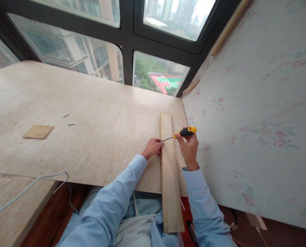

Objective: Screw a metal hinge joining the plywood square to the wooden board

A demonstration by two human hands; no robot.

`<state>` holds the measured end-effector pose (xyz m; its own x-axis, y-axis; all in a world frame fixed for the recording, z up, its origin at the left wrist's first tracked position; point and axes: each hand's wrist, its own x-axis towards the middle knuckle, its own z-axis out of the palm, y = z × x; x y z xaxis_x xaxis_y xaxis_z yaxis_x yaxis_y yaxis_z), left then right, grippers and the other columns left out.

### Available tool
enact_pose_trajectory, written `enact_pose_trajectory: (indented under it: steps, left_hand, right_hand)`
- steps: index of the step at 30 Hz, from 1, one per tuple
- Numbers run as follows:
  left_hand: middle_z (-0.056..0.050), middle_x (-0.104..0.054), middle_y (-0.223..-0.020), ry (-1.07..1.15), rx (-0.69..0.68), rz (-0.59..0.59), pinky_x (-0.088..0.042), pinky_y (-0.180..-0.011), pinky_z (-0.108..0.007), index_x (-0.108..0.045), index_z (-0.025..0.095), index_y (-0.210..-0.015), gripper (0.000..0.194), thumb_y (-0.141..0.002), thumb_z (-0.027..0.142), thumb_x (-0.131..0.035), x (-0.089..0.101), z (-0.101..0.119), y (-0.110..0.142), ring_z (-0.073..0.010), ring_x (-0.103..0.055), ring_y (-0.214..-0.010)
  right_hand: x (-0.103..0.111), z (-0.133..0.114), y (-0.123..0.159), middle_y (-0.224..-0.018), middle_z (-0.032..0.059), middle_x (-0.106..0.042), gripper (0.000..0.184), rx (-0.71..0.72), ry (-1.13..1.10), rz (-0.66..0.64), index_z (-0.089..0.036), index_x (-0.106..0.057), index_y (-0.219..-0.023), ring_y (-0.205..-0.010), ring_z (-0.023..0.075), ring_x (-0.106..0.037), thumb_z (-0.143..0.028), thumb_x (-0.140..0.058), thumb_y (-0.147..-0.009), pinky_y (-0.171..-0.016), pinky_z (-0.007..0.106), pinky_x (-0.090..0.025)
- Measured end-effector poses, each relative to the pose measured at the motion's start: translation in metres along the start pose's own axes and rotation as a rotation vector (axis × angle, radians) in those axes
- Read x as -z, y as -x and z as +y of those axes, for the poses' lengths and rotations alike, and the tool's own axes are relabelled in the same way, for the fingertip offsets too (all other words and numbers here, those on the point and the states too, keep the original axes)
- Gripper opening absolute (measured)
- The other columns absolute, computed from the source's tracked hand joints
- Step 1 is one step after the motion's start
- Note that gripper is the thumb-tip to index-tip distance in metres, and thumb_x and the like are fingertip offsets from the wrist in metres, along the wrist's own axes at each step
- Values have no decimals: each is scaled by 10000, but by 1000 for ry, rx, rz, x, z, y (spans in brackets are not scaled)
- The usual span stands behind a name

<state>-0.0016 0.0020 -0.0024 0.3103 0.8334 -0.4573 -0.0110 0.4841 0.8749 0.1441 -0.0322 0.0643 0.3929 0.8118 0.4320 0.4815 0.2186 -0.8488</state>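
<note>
A long pale wooden board (170,178) lies on the stone-topped sill and juts out over its front edge toward my lap. My right hand (189,146) is closed around a yellow and black screwdriver (186,132), tilted with its shaft pointing left and down. Its tip meets a small metal piece (162,145) at the board's left edge; whether this is a screw or a bracket I cannot tell. With fingers pinched at that same spot, my left hand (153,147) holds the small metal piece against the board. Its fingertips are partly hidden.
Two small pointed metal pieces (72,124) and a flat tan square (38,131) lie to the left on the sill (98,137). A white cable (39,178) crosses the lower left corner. Close on the right stands a flower-papered wall (258,120); dark-framed windows (128,61) rise behind.
</note>
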Motion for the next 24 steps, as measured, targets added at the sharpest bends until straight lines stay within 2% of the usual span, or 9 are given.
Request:
enact_pose_trajectory:
  steps: [4, 9, 14, 20, 22, 24]
  left_hand:
    - [-42, -649, -737, -1, 8, 6, -511, -536, -241, -611, 113, -913, 152, -775, 173, -638, 0, 0, 0, -122, -610, -563]
    - [-46, -653, -735, -13, -12, -15, -503, -529, -226, -632, 111, -888, 121, -789, 181, -625, 1, 1, 1, -112, -604, -552]
    - [-31, -646, -698, 13, -3, -27, -501, -536, -211, -646, 112, -871, 111, -788, 185, -641, 0, 1, 2, -100, -594, -545]
    - [-29, -636, -700, -16, -27, 10, -500, -531, -213, -652, 106, -867, 126, -775, 191, -650, 0, -1, 0, -95, -580, -540]
    - [-27, -631, -696, -40, -36, 18, -497, -527, -209, -656, 104, -869, 134, -767, 191, -654, 0, -2, 0, -94, -574, -539]
    - [-28, -628, -691, -48, -42, 11, -495, -522, -207, -660, 101, -872, 136, -766, 185, -649, 0, -2, 0, -92, -569, -535]
  right_hand:
    - [2, -4, -2, -924, 81, -713, 510, -14, 3, -51, -160, -627, -1046, -850, 231, -690, -501, -767, -693, -847, 409, -553]
    - [4, -16, -7, -1004, 93, -729, 534, -57, -77, -230, -182, -622, -1093, -896, 245, -707, -491, -775, -685, -869, 424, -560]
    - [5, -19, -9, -1066, 90, -731, 439, -78, -154, -330, -206, -590, -1130, -980, 237, -696, -418, -726, -771, -935, 443, -533]
    - [14, -16, -8, -1110, 68, -716, 505, -45, -199, -492, -230, -502, -1272, -1000, 202, -681, -389, -674, -825, -965, 425, -506]
    - [15, -17, -7, -1093, 66, -717, 490, -38, -179, -479, -231, -509, -1257, -984, 199, -683, -404, -669, -827, -951, 413, -511]
    - [13, -18, -8, -1021, 61, -725, 504, -46, -114, -375, -221, -544, -1194, -916, 209, -697, -449, -711, -776, -882, 397, -541]
